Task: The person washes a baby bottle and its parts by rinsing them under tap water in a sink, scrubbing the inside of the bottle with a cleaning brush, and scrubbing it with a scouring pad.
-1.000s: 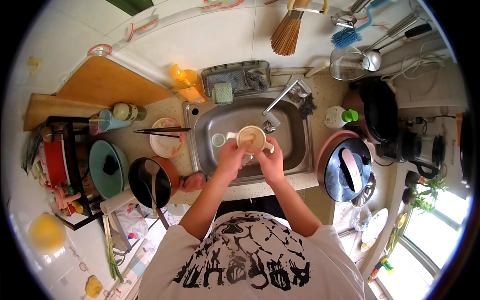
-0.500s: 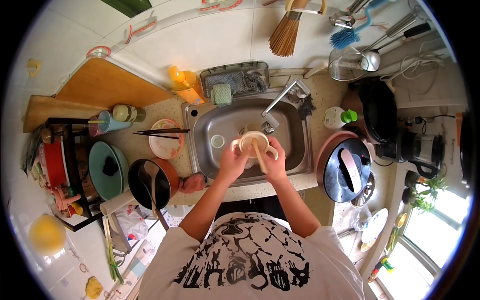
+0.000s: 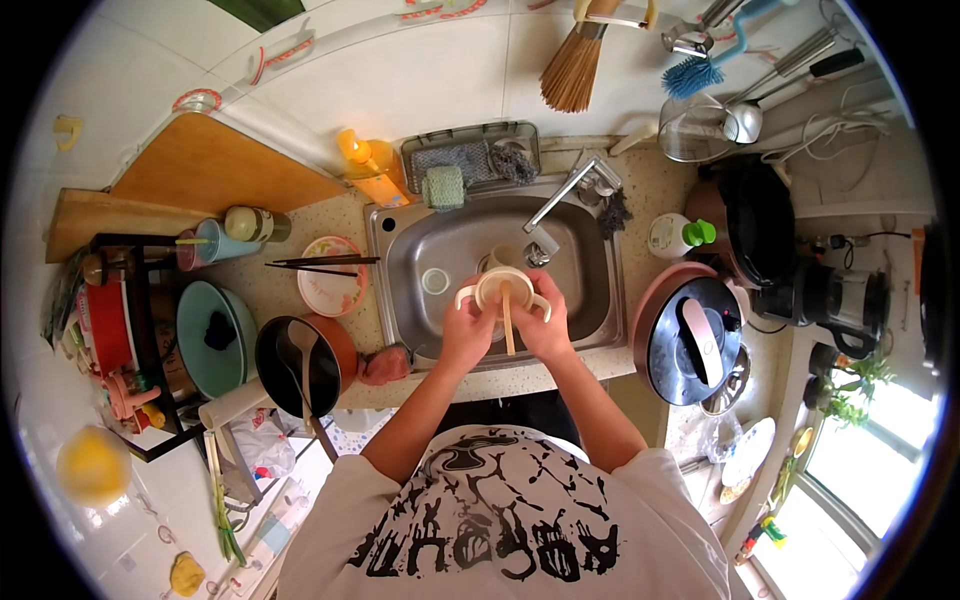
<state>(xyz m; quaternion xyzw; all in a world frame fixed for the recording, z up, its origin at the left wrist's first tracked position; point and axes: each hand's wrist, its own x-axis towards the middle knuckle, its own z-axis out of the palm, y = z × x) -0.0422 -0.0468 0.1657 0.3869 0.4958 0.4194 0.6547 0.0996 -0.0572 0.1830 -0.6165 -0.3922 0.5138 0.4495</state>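
Note:
Over the sink (image 3: 412, 245), my left hand (image 3: 468, 330) and my right hand (image 3: 546, 328) grip a cream cup with light handles (image 3: 492, 291) from both sides. A tan stick-like handle (image 3: 507, 325) crosses the cup's opening and points down toward my body. Whether it is loose or part of the cup I cannot tell. Behind the cup, a pale cup-like thing (image 3: 503, 256) is partly hidden in the basin. A small round whitish ring (image 3: 435, 281) lies on the basin floor to the left. The faucet (image 3: 562, 197) reaches in from the back right.
Left of the sink are a floral bowl (image 3: 333, 290) with dark chopsticks, an orange pot (image 3: 335, 355) with spoons, and a green basin (image 3: 243, 345). An orange bottle (image 3: 372, 170) and sponge rack (image 3: 470, 140) stand behind. A pink-rimmed pot with dark lid (image 3: 672, 350) sits right.
The cup has shifted slightly down and left in my hands. The tan stick has swung from slanting right to nearly straight toward my body. Both hands keep their grip.

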